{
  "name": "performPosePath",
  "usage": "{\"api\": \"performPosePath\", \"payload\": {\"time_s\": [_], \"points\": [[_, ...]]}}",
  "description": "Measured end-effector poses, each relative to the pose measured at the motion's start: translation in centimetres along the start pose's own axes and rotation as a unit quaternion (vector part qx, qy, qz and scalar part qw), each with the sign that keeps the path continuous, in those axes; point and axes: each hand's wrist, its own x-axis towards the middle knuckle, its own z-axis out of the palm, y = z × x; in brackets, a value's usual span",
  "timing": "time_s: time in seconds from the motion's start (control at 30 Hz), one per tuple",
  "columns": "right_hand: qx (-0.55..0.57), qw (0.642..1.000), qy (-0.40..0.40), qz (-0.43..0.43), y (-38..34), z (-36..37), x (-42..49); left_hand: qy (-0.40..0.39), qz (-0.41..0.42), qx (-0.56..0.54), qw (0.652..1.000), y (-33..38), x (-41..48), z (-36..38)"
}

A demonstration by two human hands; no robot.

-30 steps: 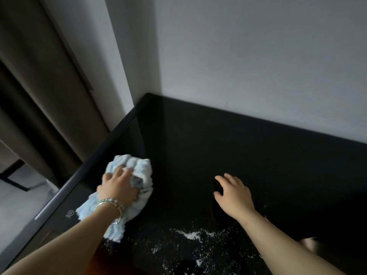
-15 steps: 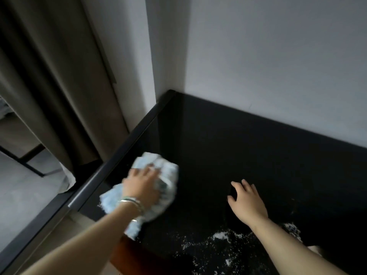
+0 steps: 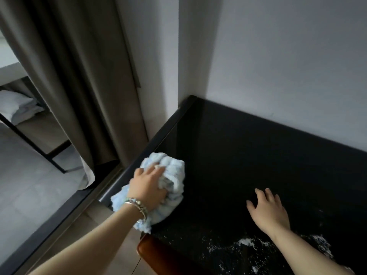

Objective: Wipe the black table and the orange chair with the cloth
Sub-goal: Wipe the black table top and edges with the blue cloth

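Note:
A glossy black table [image 3: 248, 151] fills the lower right, pushed into a wall corner. My left hand [image 3: 148, 186] grips a bunched light-blue cloth [image 3: 172, 175] and holds it down on the table's left edge. My right hand [image 3: 268, 210] rests flat on the tabletop with its fingers spread, holding nothing. White powdery specks [image 3: 246, 244] lie on the table near its front edge, just below my right wrist. A corner of the orange chair [image 3: 147, 250] shows under the table's front edge, mostly hidden.
White walls [image 3: 288, 66] meet at the table's far corner. A brown curtain [image 3: 79, 76] hangs to the left, above a dark floor track [image 3: 59, 215]. Grey floor and a bed frame with a pillow [image 3: 15, 106] lie beyond.
My left hand and the cloth have shifted right and slightly forward along the table's left edge. The view has swung left, so more curtain and floor show. My right hand stays flat.

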Motion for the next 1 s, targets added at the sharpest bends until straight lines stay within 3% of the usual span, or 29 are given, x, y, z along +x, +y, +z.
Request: {"api": "performPosePath", "payload": {"time_s": [0.07,0.13,0.2,0.3,0.4,0.5,0.6,0.7,0.8,0.93,1.0], "points": [[-0.002,1.0,0.006,0.004,-0.2,0.1,0.0,0.025,-0.095,0.005,0.995,-4.2,0.4,-1.4],[-0.007,1.0,0.012,0.011,-0.3,0.1,-0.1,-0.016,-0.179,0.016,0.984,-6.1,0.0,-1.4],[-0.013,1.0,0.016,0.018,-0.6,0.2,-0.3,-0.028,-0.201,0.031,0.979,-4.9,-1.0,-0.5],[-0.024,0.999,0.024,0.021,-0.9,0.5,-0.4,-0.036,-0.131,0.041,0.99,0.7,-2.1,1.4],[-0.03,0.999,0.016,0.02,-0.9,0.6,-0.4,-0.095,-0.024,-0.019,0.995,6.3,-2.9,2.6],[-0.035,0.999,0.009,0.018,-0.8,0.4,-0.4,-0.103,0.008,-0.076,0.992,5.8,-2.4,1.6],[-0.041,0.999,0.014,0.009,-0.5,0.6,-0.5,-0.02,-0.088,-0.008,0.996,-0.6,-1.5,0.3],[-0.039,0.999,0.02,0.007,-0.3,0.8,-0.6,-0.039,-0.218,-0.005,0.975,-3.3,-2.0,-0.3],[-0.036,0.999,0.027,0.002,-0.3,0.8,-0.6,-0.035,-0.183,0.004,0.982,1.5,-3.1,0.8],[-0.048,0.999,0.017,-0.002,-0.3,0.7,-0.8,-0.142,-0.02,-0.056,0.988,6.9,-2.8,3.0],[-0.042,0.999,0.003,0.011,-1.0,0.0,-0.6,-0.147,0.004,-0.084,0.986,7.2,-1.2,2.1]]}}
